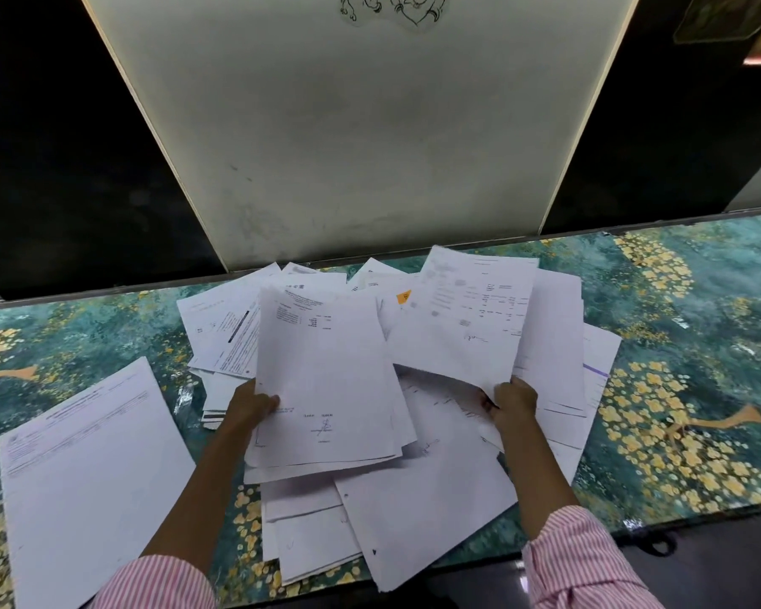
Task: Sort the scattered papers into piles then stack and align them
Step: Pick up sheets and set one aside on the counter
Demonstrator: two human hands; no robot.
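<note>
A loose heap of white printed papers covers the middle of the table. My left hand grips the left edge of a small bundle of sheets raised above the heap. My right hand pinches the bottom corner of a single printed sheet, lifted and tilted over the right side of the heap. A separate flat pile of papers lies at the left, apart from the heap. One sheet near the back carries an orange mark.
The table has a teal cover with yellow flowers. A pale upright panel rises behind its back edge, with dark areas on both sides. The near table edge runs along the bottom right; some sheets overhang it.
</note>
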